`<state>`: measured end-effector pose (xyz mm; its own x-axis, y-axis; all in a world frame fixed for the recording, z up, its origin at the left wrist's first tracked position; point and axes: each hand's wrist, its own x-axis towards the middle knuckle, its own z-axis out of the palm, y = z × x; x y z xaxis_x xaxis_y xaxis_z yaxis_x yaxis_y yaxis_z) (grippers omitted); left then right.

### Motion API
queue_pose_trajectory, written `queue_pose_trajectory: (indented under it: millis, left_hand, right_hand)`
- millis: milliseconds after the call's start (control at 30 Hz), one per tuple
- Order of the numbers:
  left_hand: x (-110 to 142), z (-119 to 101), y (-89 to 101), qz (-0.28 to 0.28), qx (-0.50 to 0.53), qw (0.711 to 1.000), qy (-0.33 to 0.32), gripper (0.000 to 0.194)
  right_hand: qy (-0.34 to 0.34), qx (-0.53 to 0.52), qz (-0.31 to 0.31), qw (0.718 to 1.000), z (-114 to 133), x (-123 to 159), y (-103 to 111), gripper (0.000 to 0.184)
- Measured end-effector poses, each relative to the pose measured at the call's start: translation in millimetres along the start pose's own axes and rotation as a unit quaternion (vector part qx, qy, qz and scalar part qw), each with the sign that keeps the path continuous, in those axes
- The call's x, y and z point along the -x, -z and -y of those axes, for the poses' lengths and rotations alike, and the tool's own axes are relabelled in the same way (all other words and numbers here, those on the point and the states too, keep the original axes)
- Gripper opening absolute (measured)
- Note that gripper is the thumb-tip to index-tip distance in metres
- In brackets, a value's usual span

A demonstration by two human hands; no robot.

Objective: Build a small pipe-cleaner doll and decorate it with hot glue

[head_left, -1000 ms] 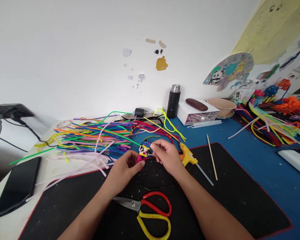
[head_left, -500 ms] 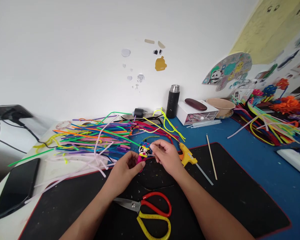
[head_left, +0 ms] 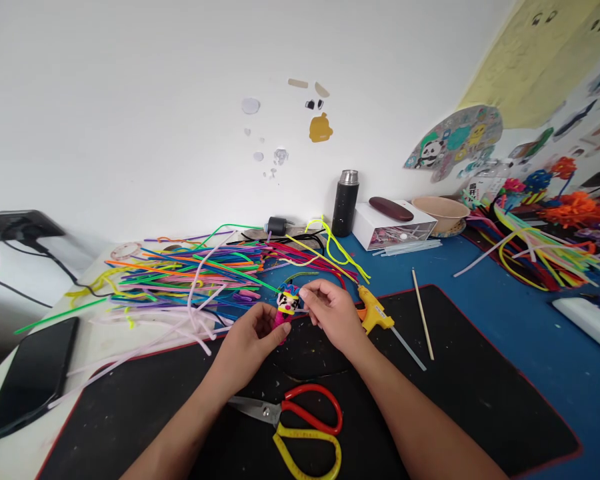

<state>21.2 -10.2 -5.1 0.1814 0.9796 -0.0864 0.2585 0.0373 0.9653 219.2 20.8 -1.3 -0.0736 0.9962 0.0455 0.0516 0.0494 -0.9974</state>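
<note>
A small pipe-cleaner figure [head_left: 288,302] with a black-and-white face, a yellow band, a blue top and a pink body is held above the black mat [head_left: 180,400]. My left hand [head_left: 253,337] is closed around its pink body, thumb in front. At the right edge of the figure's head, the thumb and forefinger of my right hand [head_left: 333,313] pinch together on it; the exact spot they grip is partly hidden. Scissors [head_left: 280,417] with one red and one yellow handle lie below my hands. Just right of my right hand is a yellow glue gun [head_left: 377,312].
Loose coloured pipe cleaners [head_left: 180,273] cover the table's left back. Behind stand a black flask [head_left: 346,203], a white box [head_left: 370,227] and a bowl [head_left: 443,208]. A wooden stick [head_left: 423,317] lies on the right, a black phone [head_left: 33,373] on the left.
Nearly everything is in the same place. Both hands keep their hold on the figure, and the view has shifted very slightly.
</note>
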Motion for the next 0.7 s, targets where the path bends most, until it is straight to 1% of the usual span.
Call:
queue_pose_trajectory:
  millis: [367, 700]
  left_hand:
    - [0.3, -3.4, -0.1, -0.003, -0.008, 1.000, 0.000, 0.033]
    - [1.3, -2.2, 0.7, 0.000, -0.015, 1.000, -0.003, 0.032]
  right_hand:
    - [-0.002, 0.000, -0.003, 1.000, -1.4, 0.4, -1.5, 0.033]
    - [0.003, 0.009, -0.004, 1.000, -2.9, 0.0, 0.0, 0.034]
